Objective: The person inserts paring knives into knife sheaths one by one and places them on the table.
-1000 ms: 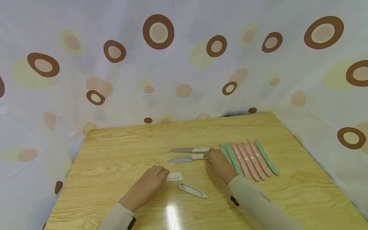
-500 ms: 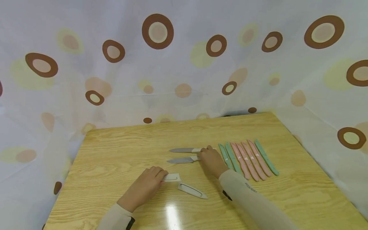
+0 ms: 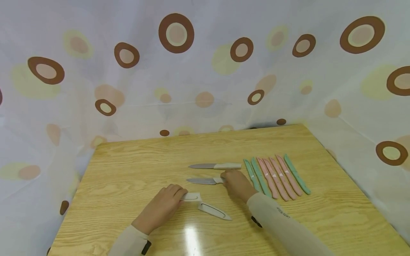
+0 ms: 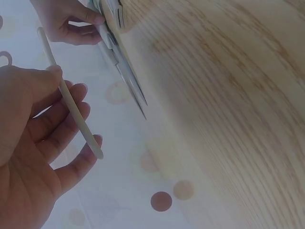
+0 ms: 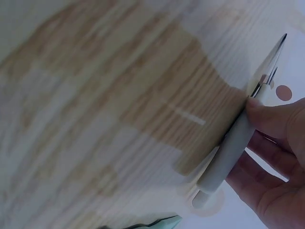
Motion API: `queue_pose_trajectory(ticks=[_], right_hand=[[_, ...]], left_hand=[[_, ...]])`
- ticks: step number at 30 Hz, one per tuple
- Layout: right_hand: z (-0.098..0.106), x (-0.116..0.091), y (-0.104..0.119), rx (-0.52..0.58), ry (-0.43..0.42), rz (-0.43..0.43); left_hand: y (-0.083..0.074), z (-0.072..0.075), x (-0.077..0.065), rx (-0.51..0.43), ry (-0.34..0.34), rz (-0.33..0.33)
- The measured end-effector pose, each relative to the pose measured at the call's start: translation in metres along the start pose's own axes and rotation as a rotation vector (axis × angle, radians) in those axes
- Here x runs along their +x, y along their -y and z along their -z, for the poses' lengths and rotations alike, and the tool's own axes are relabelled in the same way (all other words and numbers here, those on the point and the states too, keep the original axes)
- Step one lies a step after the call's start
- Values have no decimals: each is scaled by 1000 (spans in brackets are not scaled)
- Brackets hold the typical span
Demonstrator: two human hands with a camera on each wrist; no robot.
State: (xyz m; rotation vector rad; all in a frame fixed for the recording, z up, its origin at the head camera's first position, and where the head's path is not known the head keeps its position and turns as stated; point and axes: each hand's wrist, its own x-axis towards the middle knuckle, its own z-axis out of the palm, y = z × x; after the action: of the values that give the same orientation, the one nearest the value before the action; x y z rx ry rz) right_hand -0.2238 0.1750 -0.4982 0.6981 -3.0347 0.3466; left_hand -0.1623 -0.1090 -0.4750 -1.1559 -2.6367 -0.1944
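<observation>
My left hand point(image 3: 162, 205) pinches a white knife sheath point(image 3: 191, 197) just over the table; in the left wrist view the same sheath point(image 4: 76, 112) shows edge-on between thumb and fingers. A second white sheath point(image 3: 214, 211) lies to its right, tip pointing right. Farther back, my right hand point(image 3: 236, 184) holds the nearer white-handled knife, its blade point(image 3: 201, 181) pointing left. Its handle point(image 5: 233, 148) is between thumb and fingers in the right wrist view. Behind it, another white-handled knife point(image 3: 227, 166) lies roughly parallel on the table.
Right of my right hand lies a slanted row of several green and pink knives point(image 3: 277, 177), seemingly in sheaths. The wooden table point(image 3: 134, 167) ends at a hanging cloth with brown rings point(image 3: 205, 71) behind and at the sides.
My right hand has moved left along the nearer knife's handle, then slightly toward the front. The handle has swung nearer, so both knives lie about parallel. The left hand has barely moved.
</observation>
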Motion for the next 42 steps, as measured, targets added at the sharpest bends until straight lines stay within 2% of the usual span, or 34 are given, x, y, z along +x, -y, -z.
queue_pose_trajectory(ticks=[8, 11, 15, 21, 26, 29, 34, 42], right_hand=[[-1, -4, 0, 69, -38, 5], [1, -10, 1, 139, -83, -8], [8, -23, 5, 213, -184, -17], [22, -48, 8, 220, -283, -17], [29, -73, 9, 194, -357, 31], [29, -86, 8, 179, -389, 52], [29, -98, 6, 202, -399, 49], [30, -103, 7, 195, -388, 46]], left_hand=[[0, 3, 3, -1, -28, 10], [1, 2, 2, 0, -47, 6], [1, 1, 1, -7, -82, -2], [2, 2, 3, -22, -147, -18], [4, 3, 3, -32, -214, -34], [5, 4, 3, -33, -229, -29], [5, 3, 3, -58, -232, -20], [4, 1, 5, -71, -243, -21]])
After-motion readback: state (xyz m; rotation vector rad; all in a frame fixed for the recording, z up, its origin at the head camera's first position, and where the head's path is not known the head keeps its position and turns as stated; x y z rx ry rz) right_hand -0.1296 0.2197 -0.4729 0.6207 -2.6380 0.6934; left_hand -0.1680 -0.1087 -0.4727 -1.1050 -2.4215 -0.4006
